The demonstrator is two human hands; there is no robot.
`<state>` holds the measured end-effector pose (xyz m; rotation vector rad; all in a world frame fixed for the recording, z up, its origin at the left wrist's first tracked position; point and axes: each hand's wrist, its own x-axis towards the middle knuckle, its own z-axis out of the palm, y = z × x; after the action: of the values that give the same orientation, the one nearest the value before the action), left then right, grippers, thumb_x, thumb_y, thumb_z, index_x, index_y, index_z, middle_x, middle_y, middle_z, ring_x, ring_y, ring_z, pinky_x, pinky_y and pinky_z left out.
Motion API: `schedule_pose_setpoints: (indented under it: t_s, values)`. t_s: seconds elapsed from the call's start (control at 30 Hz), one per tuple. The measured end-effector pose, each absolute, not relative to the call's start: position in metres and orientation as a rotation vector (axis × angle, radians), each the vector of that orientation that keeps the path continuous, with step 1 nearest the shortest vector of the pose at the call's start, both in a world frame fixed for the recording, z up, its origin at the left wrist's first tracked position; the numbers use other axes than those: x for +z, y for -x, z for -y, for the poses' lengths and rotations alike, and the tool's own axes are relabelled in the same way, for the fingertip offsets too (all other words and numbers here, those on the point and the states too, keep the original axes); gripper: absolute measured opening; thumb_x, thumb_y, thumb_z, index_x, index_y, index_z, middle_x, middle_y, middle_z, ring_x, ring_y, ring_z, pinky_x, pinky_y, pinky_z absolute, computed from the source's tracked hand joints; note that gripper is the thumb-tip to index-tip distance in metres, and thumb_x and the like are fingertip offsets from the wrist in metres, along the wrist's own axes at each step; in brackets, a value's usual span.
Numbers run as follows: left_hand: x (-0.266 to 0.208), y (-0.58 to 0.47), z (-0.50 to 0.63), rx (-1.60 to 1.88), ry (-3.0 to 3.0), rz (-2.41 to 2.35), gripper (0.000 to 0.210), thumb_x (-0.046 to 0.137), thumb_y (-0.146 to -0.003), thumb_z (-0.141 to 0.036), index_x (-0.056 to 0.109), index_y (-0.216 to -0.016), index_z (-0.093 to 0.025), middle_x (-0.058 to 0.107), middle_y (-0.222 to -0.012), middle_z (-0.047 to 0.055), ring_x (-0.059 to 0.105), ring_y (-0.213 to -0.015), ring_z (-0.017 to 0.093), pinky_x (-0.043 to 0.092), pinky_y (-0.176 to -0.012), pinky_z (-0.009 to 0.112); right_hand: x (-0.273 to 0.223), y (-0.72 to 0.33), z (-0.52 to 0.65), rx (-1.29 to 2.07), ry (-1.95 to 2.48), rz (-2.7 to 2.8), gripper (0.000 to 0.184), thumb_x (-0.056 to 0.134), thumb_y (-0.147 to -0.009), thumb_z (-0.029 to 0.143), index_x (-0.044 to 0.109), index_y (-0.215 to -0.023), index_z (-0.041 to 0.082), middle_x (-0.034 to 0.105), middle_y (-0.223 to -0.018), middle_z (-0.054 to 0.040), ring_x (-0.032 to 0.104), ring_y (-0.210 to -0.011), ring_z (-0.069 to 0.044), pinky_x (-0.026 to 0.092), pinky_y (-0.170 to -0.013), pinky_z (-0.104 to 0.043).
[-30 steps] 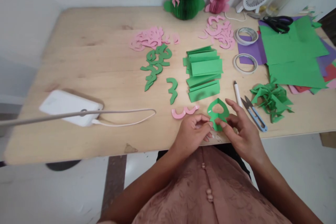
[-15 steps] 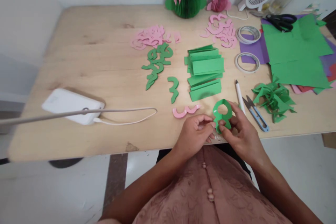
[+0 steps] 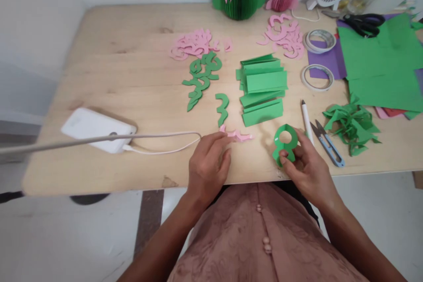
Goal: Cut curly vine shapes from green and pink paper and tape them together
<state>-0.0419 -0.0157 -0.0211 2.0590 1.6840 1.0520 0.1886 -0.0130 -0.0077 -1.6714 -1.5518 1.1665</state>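
Note:
In my right hand (image 3: 309, 165) a green paper cutout (image 3: 286, 139), folded down its middle and with a round hole, is pinched upright between thumb and fingers. A small white patch shows on its left side. My left hand (image 3: 209, 158) is at the near part of the table, its fingertips touching a wavy pink paper cutout (image 3: 239, 135). That cutout is tilted, and its left end sticks up past the fingers. The left thumb looks apart from the fingertips. Just beyond lies a wavy green cutout (image 3: 223, 109).
Folded green strips (image 3: 266, 81) lie ahead, with green cutouts (image 3: 201, 72) and pink cutouts (image 3: 193, 44) to their left. A pen (image 3: 307, 121), thread snips (image 3: 328, 145), green scraps (image 3: 353, 125) and tape rolls (image 3: 317, 78) are rightward. A cabled white power bank (image 3: 95, 130) lies left.
My left hand has moved left, away from the green cutout, to the pink one, which has tipped from its earlier position. My right hand still holds the green cutout. The view has shifted slightly.

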Motion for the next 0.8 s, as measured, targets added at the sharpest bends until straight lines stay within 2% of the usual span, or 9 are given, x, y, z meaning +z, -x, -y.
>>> schedule_pose_setpoints:
  t_s: [0.3, 0.47, 0.6, 0.7, 0.8]
  values:
    - [-0.02, 0.055, 0.003, 0.894, -2.238, -1.681, 0.025, 0.047, -0.087, -0.009, 0.061, -0.106, -0.019, 0.064, -0.109, 0.009, 0.062, -0.103, 0.021, 0.053, -0.088, 0.035, -0.008, -0.189, 0.014, 1.139, 1.664, 1.566, 0.059, 0.056, -0.087, 0.033, 0.035, -0.142, 0.026, 0.061, -0.082, 0.0, 0.061, -0.076, -0.016, 0.047, -0.062, -0.027]
    - [-0.02, 0.059, 0.0, 0.844, -2.205, -1.771, 0.024, 0.047, -0.088, -0.011, 0.062, -0.105, -0.02, 0.066, -0.103, 0.006, 0.066, -0.086, 0.017, 0.051, -0.071, 0.026, -0.006, -0.188, 0.013, 1.104, 1.7, 1.587, 0.058, 0.057, -0.087, 0.032, 0.038, -0.141, 0.025, 0.057, -0.075, 0.0017, 0.06, -0.071, -0.016, 0.046, -0.059, -0.026]
    - [-0.023, 0.059, -0.001, 0.654, -2.339, -1.932, 0.024, 0.044, -0.092, -0.016, 0.064, -0.105, -0.021, 0.068, -0.099, 0.005, 0.064, -0.073, 0.017, 0.044, -0.057, 0.026, -0.004, -0.187, 0.013, 1.12, 1.686, 1.585, 0.056, 0.056, -0.087, 0.032, 0.038, -0.14, 0.025, 0.06, -0.079, 0.0003, 0.061, -0.074, -0.016, 0.047, -0.061, -0.027]
    - [-0.024, 0.059, -0.002, 0.538, -2.403, -1.997, 0.023, 0.044, -0.094, -0.023, 0.065, -0.1, -0.024, 0.069, -0.097, 0.003, 0.063, -0.068, 0.016, 0.038, -0.053, 0.026, -0.003, -0.186, 0.013, 1.119, 1.683, 1.58, 0.055, 0.056, -0.087, 0.031, 0.039, -0.139, 0.025, 0.06, -0.079, 0.0002, 0.061, -0.074, -0.016, 0.047, -0.061, -0.027]
    - [-0.023, 0.059, -0.003, 0.568, -2.404, -1.996, 0.021, 0.045, -0.094, -0.025, 0.067, -0.092, -0.022, 0.069, -0.092, 0.003, 0.063, -0.068, 0.016, 0.038, -0.053, 0.026, -0.004, -0.186, 0.013, 1.128, 1.675, 1.564, 0.056, 0.056, -0.087, 0.031, 0.039, -0.139, 0.024, 0.061, -0.081, -0.0007, 0.061, -0.076, -0.016, 0.048, -0.061, -0.027]
